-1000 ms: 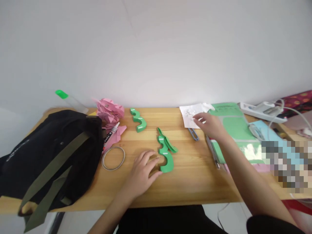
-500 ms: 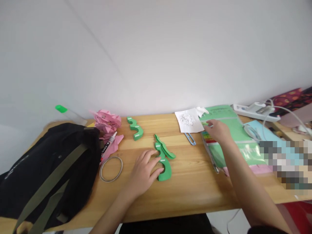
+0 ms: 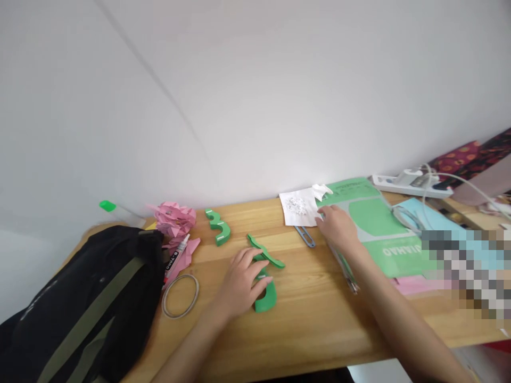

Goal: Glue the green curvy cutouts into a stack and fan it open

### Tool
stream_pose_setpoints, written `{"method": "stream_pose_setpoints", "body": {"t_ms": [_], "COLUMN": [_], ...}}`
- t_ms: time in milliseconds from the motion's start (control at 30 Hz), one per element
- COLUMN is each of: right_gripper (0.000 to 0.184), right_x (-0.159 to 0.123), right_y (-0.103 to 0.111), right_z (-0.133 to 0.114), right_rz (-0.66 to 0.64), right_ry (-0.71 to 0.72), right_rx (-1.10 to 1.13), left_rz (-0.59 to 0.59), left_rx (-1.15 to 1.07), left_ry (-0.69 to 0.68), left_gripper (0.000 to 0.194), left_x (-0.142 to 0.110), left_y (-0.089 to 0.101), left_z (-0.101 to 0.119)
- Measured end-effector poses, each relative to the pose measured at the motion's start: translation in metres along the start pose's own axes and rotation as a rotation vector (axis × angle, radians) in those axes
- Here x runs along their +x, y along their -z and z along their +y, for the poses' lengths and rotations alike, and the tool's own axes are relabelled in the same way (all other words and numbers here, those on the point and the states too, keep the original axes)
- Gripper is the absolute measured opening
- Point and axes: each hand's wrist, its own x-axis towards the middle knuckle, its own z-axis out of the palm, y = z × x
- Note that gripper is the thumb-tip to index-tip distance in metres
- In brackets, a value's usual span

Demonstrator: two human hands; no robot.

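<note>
My left hand (image 3: 242, 284) lies with fingers apart over a wavy green piece (image 3: 266, 299), which shows at the fingertips and is partly covered. A slimmer curved green piece (image 3: 275, 260) lies against it, by the index finger. Farther back on the table rests another wavy green piece (image 3: 223, 234) with small pale patches. My right hand (image 3: 338, 227) is at the right edge of a white sheet (image 3: 291, 217) that bears a heap of small white bits (image 3: 297, 205). Its fingers are bent together; whatever is between them is hidden. Below the sheet lies a blue cutter-like tool (image 3: 306, 238).
On the right are a green printed packet (image 3: 393, 260), thin rods (image 3: 350, 282) and a white power strip (image 3: 399, 186) with cables. A black bag (image 3: 131, 298), pink folded paper (image 3: 174, 217), a glue tube (image 3: 176, 258) and a ring (image 3: 163, 306) are on the left.
My right hand has moved left and nearer, from the green packet to the sheet's edge. Coloured stripes on the packet are out of sight; a green oval shows. My left hand stays over the green piece.
</note>
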Motion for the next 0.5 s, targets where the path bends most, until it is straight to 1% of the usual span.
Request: {"method": "stream_pose_setpoints", "body": {"t_ms": [67, 100, 133, 233, 300, 333, 400, 500], "right_gripper": [0.034, 0.034, 0.033, 0.028, 0.030, 0.030, 0.030, 0.027], "right_x": [-0.013, -0.019, -0.024, -0.034, -0.035, -0.036, -0.037, -0.040], "right_y": [0.001, 0.001, 0.000, -0.004, -0.006, -0.006, -0.005, -0.004], "right_z": [-0.013, -0.020, -0.025, -0.036, -0.036, -0.035, -0.032, -0.026], "right_rz": [-0.136, -0.199, -0.240, -0.267, -0.278, -0.285, -0.301, -0.318], "right_ry": [-0.018, -0.004, 0.007, 0.034, 0.042, 0.050, 0.064, 0.068], "right_rx": [-0.080, -0.122, -0.144, -0.151, -0.140, -0.133, -0.117, -0.103], "left_rz": [-0.005, -0.020, -0.041, -0.159, -0.271, -0.291, -0.322, -0.350], "left_rx": [0.019, 0.036, 0.060, 0.196, 0.289, 0.302, 0.319, 0.327], "left_ry": [-0.021, -0.032, -0.041, -0.083, -0.120, -0.127, -0.140, -0.153], "left_gripper": [0.027, 0.029, 0.030, 0.037, 0.042, 0.044, 0.045, 0.047], "left_x": [0.013, 0.022, 0.032, 0.067, 0.089, 0.097, 0.110, 0.116], "left_y": [0.001, 0.001, 0.001, 0.001, -0.002, -0.005, -0.011, -0.021], "left_z": [0.002, 0.003, 0.005, 0.011, 0.013, 0.013, 0.011, 0.006]}}
